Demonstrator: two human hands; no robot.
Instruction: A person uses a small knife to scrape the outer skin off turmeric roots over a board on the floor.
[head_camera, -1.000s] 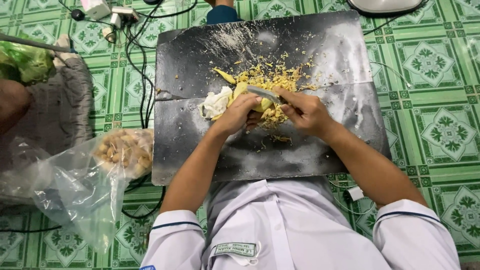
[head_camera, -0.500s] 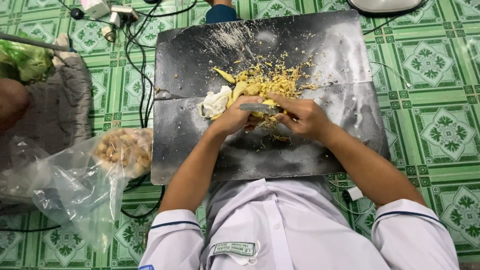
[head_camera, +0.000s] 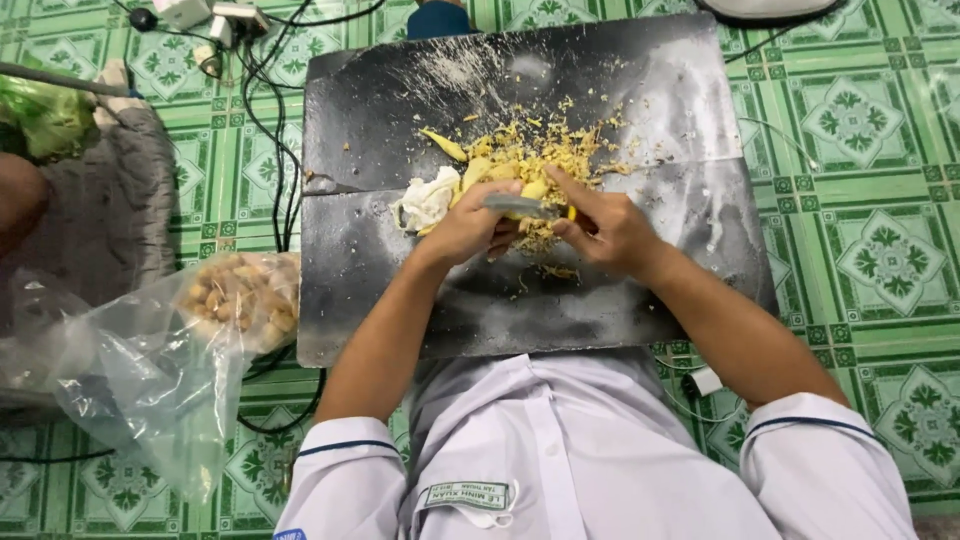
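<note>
Left hand (head_camera: 470, 222) grips yellow piece (head_camera: 533, 188); right hand (head_camera: 605, 225) pinches knife (head_camera: 515, 204) across it, above peel heap (head_camera: 535, 150) on dark board (head_camera: 640, 90).

Clear plastic bag (head_camera: 150, 370) at eight o'clock, crumpled, open on green tiled floor; pale brown lumps (head_camera: 240, 297) bunched inside upper end, just beside dark board's (head_camera: 600, 300) left edge. Small rectangular white-green name label (head_camera: 467, 495) at six o'clock, on white shirt (head_camera: 560, 450).
</note>
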